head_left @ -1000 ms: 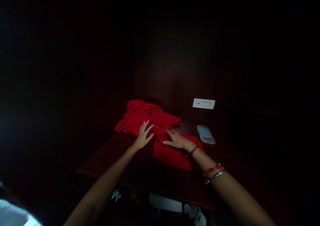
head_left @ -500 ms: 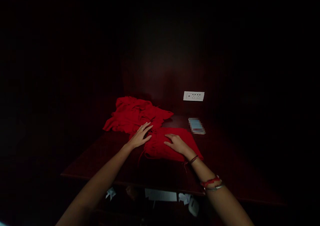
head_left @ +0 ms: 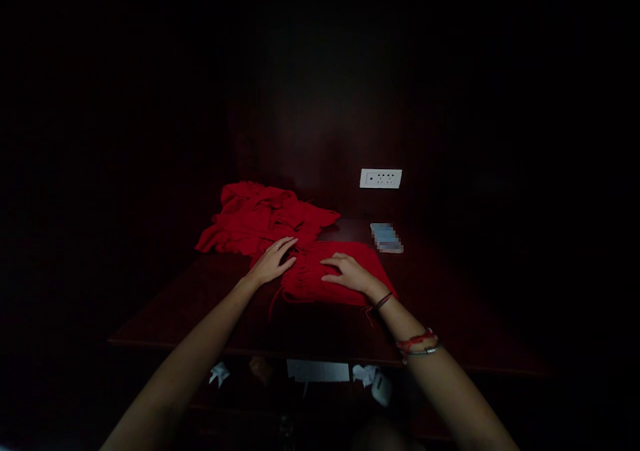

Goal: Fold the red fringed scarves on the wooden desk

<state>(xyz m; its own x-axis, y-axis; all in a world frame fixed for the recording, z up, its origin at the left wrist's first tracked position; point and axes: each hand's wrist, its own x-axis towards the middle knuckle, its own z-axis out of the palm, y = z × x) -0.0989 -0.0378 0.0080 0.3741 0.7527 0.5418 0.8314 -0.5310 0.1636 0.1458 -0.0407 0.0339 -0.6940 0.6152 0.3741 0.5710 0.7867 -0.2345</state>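
Observation:
A folded red knitted cloth (head_left: 325, 281) with fringe lies on a dark wooden table (head_left: 310, 324). My left hand (head_left: 273, 261) rests flat at the cloth's left end, fingers stretched out. My right hand (head_left: 347, 272) lies flat on top of the fold, fingers extended; bracelets circle that wrist. Behind them sits a crumpled heap of red cloth (head_left: 260, 218), touching the folded piece.
A small pale blurred object (head_left: 386, 238) lies on the table to the right of the cloth. A white socket plate (head_left: 381, 178) is on the dark back wall. Paper scraps and white items (head_left: 320, 371) lie below the table's near edge. The room is very dim.
The red piece under my hands has gone from loose to a flatter, neater fold. Both hands have drawn closer to me and pressed down on it. The view has shifted slightly.

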